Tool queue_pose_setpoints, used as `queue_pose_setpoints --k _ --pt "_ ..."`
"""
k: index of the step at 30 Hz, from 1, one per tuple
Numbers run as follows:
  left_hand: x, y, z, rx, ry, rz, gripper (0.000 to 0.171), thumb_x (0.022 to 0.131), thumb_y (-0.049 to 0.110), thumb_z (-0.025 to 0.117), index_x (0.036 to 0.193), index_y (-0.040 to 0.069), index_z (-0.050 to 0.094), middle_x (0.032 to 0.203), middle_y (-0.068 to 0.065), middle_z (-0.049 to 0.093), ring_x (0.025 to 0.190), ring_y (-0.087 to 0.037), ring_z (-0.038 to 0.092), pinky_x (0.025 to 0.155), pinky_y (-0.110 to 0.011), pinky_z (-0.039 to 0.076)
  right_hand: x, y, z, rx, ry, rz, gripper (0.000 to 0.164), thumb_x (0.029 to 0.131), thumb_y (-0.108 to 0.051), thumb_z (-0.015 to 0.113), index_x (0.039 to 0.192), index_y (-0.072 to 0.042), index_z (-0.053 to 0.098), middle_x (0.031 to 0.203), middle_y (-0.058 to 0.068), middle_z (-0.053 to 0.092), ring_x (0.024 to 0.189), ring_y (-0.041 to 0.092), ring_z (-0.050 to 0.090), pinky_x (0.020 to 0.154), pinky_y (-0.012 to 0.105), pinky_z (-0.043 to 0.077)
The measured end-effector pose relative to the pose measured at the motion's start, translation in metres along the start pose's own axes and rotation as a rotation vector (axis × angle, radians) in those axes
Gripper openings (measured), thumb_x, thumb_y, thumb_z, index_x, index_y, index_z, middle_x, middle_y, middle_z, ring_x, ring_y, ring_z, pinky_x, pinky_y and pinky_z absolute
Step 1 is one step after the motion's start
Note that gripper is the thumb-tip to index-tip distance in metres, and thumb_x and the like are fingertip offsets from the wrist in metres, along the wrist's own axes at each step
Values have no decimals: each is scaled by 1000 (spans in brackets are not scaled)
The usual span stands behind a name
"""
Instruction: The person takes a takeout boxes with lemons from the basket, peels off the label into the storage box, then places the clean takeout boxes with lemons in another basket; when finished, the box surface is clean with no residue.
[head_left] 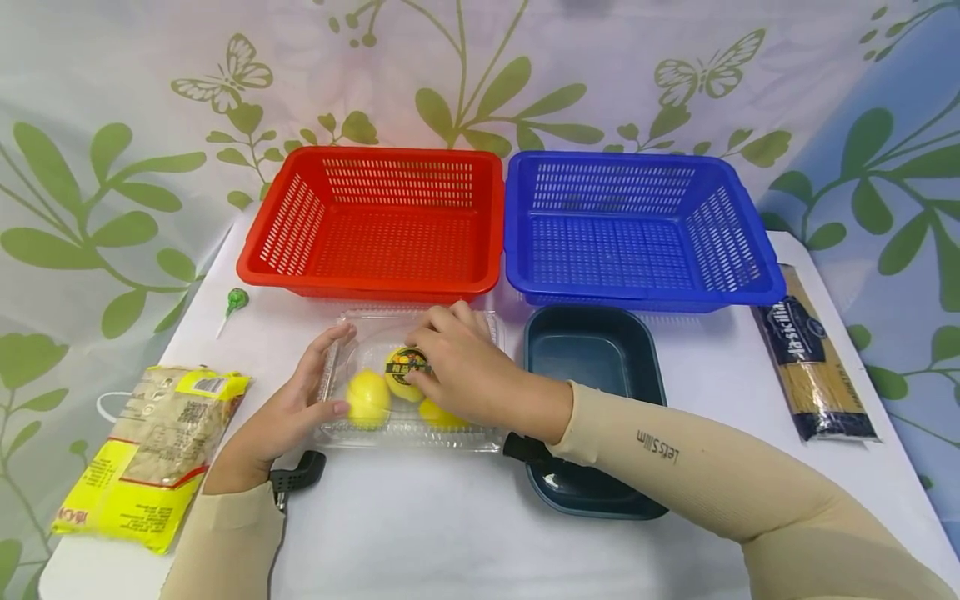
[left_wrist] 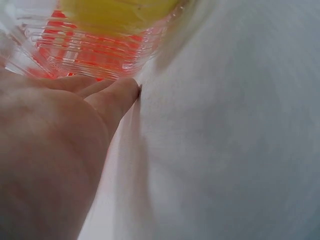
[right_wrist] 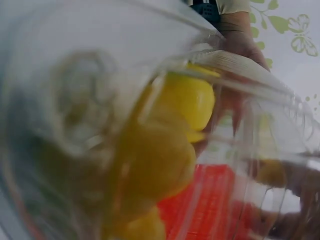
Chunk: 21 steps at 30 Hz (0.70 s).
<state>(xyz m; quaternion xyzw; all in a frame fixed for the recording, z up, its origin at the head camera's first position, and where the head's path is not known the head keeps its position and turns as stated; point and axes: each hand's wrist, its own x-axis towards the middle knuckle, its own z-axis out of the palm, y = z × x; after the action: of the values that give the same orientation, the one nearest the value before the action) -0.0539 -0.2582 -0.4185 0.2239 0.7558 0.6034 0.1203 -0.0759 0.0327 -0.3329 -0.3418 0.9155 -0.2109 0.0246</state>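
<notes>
A clear plastic clamshell box [head_left: 465,437] with several yellow fruits that look like lemons [head_left: 367,400] lies on the white table. On its lid is a round black-and-gold sticker [head_left: 405,365]. My left hand [head_left: 300,400] rests along the box's left side, thumb near the front corner; in the left wrist view its fingers stretch straight against the ribbed plastic. Bent fingers of my right hand [head_left: 457,367] lie over the lid towards the far edge, their tips partly hidden, thumb beside the sticker. The right wrist view looks closely through the plastic at the lemons [right_wrist: 195,102].
Behind the box stand a red basket [head_left: 367,287] and a blue basket [head_left: 652,293]. A dark pan [head_left: 592,358] lies partly under my right forearm. A spaghetti pack [head_left: 813,358] lies at right; a yellow food bag [head_left: 150,458] and a green lollipop [head_left: 237,298] lie at left.
</notes>
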Motion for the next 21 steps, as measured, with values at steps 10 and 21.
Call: queue_pose_setpoints --k 10,21 --pt "0 -2 -1 22 1 -14 93 91 -2 67 166 19 18 173 -8 14 158 -23 0 116 -71 -5 2 0 2 7 -15 40 34 95 -37 79 119 -14 75 110 -2 57 104 20 42 87 37 34" --pt "-1 -2 -1 46 9 -28 92 91 2 67 167 21 18 173 -9 14 158 -27 -2 112 -78 -7 7 0 4 77 -37 77 27 95 -32 80 113 -14 71 111 -2 57 105 19 42 90 38 33"
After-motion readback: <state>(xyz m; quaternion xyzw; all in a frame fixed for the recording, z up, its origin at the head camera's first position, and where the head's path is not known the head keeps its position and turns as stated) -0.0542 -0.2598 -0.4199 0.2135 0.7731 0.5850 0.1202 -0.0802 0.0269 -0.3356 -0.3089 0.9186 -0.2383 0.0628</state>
